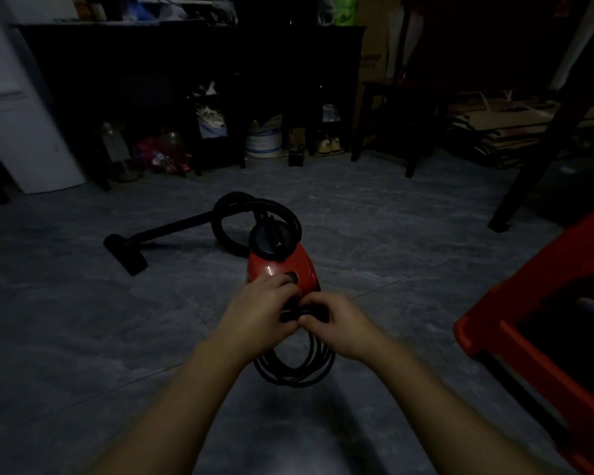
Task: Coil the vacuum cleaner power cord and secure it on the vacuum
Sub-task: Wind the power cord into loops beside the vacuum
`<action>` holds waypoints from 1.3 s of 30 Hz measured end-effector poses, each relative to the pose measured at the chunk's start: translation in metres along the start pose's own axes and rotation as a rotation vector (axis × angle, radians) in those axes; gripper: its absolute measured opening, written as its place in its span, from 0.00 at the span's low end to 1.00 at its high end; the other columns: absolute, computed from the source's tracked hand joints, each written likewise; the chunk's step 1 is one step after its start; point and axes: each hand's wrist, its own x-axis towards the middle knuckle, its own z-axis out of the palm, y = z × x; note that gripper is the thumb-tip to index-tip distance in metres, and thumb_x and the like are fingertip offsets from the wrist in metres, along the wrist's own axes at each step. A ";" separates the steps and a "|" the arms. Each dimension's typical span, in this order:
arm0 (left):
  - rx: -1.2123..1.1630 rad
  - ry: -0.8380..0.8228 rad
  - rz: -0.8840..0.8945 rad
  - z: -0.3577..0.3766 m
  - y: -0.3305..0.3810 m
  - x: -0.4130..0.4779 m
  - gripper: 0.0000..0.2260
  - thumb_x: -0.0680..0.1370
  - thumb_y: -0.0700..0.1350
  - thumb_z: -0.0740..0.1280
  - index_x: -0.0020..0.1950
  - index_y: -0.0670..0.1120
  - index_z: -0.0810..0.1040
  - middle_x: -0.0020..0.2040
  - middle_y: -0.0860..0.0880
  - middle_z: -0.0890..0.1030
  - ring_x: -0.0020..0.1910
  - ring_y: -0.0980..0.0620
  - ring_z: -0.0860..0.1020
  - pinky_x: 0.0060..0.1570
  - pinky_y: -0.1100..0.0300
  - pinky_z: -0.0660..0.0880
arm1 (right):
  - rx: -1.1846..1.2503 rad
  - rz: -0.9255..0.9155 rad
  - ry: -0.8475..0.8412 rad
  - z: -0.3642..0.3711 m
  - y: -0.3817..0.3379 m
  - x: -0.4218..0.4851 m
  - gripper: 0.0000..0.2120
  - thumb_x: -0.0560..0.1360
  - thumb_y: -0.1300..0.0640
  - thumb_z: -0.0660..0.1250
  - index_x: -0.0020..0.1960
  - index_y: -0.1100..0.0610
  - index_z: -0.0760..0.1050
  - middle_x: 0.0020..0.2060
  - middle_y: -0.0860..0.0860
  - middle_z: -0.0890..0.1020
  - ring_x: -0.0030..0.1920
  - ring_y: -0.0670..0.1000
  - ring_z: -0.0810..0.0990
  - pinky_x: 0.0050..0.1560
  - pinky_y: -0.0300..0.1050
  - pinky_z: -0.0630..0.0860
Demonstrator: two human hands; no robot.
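A small red vacuum cleaner (282, 265) stands on the grey floor in the middle of the dim head view. Its black hose (227, 214) loops behind it and runs left to a floor nozzle (126, 253). The black power cord (295, 366) hangs in several round loops just in front of the vacuum's near end. My left hand (259, 315) is closed around the top of the loops, against the vacuum's rear. My right hand (336, 325) pinches the cord beside it, fingertips touching the left hand. The top of the coil is hidden by my fingers.
A red plastic stool (542, 320) stands close at the right. A dark table leg (542, 142) slants down at the far right. Dark shelving (186, 80) with bottles, a bucket and shoes lines the back. A white appliance (24, 132) stands at the far left.
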 end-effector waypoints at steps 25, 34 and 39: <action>-0.923 -0.031 -0.477 0.005 -0.009 -0.001 0.09 0.76 0.37 0.72 0.54 0.46 0.83 0.47 0.48 0.85 0.46 0.56 0.84 0.45 0.69 0.78 | 0.231 0.080 0.100 -0.014 0.011 0.004 0.15 0.72 0.57 0.74 0.58 0.52 0.77 0.47 0.45 0.84 0.48 0.39 0.83 0.50 0.35 0.78; -1.071 0.154 -0.614 0.015 -0.012 0.005 0.09 0.75 0.36 0.72 0.55 0.43 0.83 0.48 0.45 0.85 0.43 0.54 0.84 0.39 0.69 0.78 | 0.323 0.126 0.164 -0.008 0.020 0.011 0.20 0.75 0.65 0.69 0.56 0.42 0.73 0.51 0.43 0.81 0.54 0.43 0.81 0.53 0.36 0.77; -1.071 0.129 -0.639 0.022 -0.017 0.004 0.11 0.75 0.37 0.72 0.57 0.41 0.83 0.48 0.44 0.85 0.42 0.56 0.84 0.40 0.67 0.79 | 0.183 0.121 0.211 -0.003 0.023 0.011 0.16 0.78 0.64 0.65 0.62 0.50 0.72 0.51 0.44 0.80 0.52 0.42 0.79 0.49 0.28 0.73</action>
